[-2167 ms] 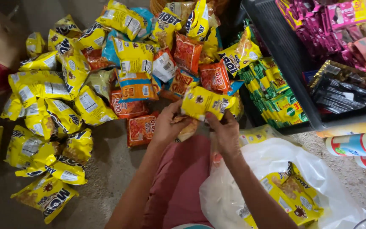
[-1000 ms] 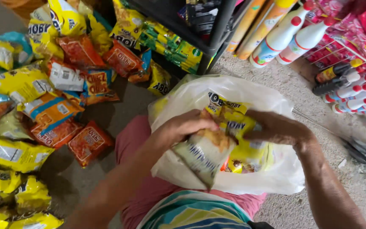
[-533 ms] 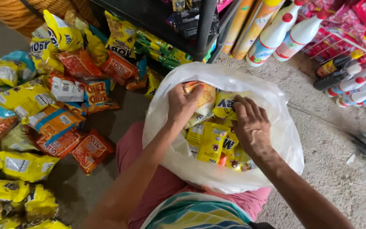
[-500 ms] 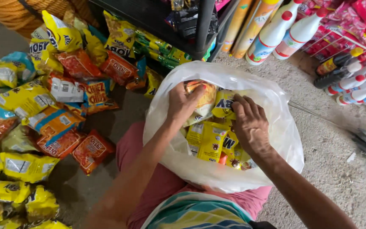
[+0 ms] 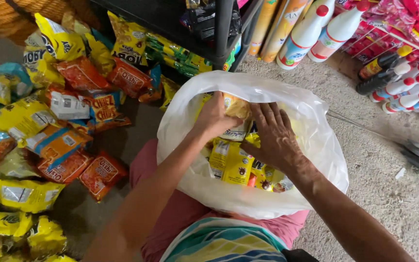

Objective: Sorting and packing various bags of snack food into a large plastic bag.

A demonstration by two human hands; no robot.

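A large white plastic bag point(image 5: 316, 145) rests on my lap, its mouth open and filled with yellow snack packets point(image 5: 231, 162). My left hand point(image 5: 214, 119) is inside the bag, closed on a yellow and orange snack packet point(image 5: 236, 109) near the far rim. My right hand point(image 5: 275, 138) lies flat with fingers spread, pressing down on the packets inside the bag, touching the same packet's edge.
A heap of yellow, orange and red snack packets point(image 5: 49, 136) covers the floor to the left. A black shelf rack point(image 5: 219, 29) stands ahead. White bottles with red caps point(image 5: 326, 31) and more bottles point(image 5: 403, 92) line the concrete floor at right.
My view swung from the snack heap to the bag on my lap. Both hands carried packets into the bag; now the left pushes one deeper while the right flattens the contents.
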